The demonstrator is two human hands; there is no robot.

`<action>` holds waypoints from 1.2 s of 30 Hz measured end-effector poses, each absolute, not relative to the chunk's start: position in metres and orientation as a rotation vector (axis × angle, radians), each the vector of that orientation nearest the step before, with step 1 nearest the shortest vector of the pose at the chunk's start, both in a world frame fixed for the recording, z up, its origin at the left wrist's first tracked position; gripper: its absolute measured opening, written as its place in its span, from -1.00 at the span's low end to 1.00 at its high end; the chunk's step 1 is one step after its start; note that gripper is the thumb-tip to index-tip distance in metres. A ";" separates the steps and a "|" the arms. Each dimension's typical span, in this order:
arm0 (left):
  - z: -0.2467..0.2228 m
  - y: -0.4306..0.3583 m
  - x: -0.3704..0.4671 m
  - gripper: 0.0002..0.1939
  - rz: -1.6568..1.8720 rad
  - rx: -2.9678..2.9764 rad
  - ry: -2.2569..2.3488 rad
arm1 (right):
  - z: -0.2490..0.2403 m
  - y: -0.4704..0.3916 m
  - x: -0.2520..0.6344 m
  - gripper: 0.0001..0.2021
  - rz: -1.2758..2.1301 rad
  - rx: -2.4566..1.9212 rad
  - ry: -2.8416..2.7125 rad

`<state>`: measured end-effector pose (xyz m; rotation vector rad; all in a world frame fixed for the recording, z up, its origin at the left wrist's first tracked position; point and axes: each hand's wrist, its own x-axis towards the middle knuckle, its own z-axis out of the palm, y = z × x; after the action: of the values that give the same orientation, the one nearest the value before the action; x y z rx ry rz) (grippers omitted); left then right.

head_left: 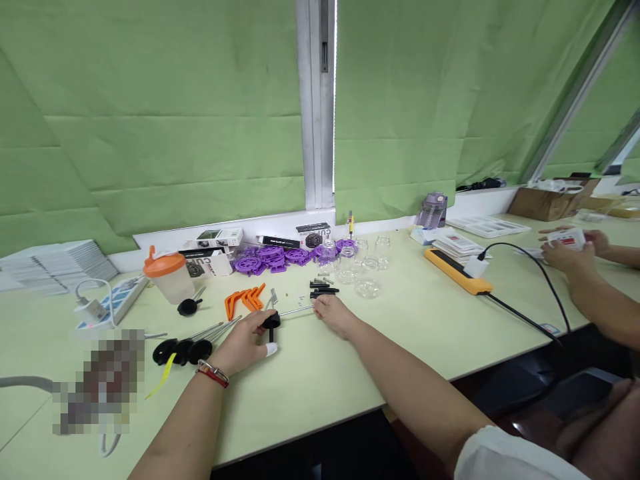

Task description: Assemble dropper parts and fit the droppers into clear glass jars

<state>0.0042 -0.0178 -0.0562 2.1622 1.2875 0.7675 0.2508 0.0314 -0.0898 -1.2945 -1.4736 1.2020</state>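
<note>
My left hand [245, 343] is closed round a black plastic part [271, 323] with a short black stem pointing down. A thin metal rod [296, 311] runs from that part to the right. The far end of the rod sits in the closed fingertips of my right hand [333, 315]. Just beyond my right hand lie several black pieces [323, 290] and some small springs [325, 279]. Orange angled parts [244, 298] rest beyond my left hand. Left of it are several black parts with metal rods [183, 351].
Purple plastic parts [273, 259] and clear glass jars [347, 265] stand along the back. An orange-lidded cup [167, 275] is at left. On the right, an orange power strip [457, 271] trails a black cable, and another person's hands [570, 253] hold a white item.
</note>
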 end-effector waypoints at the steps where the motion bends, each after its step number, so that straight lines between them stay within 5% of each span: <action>1: -0.056 -0.018 0.004 -0.34 0.767 2.165 1.290 | -0.091 0.032 0.251 -0.70 1.195 -1.293 -1.479; 36: -0.057 -0.020 0.006 -0.33 0.783 2.153 1.265 | -0.092 0.031 0.252 -0.52 1.059 -1.419 -1.531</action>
<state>0.0062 -0.0195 -0.0574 2.1533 1.2652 0.7832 0.2520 0.0308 -0.0918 -1.4186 -1.5312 1.0595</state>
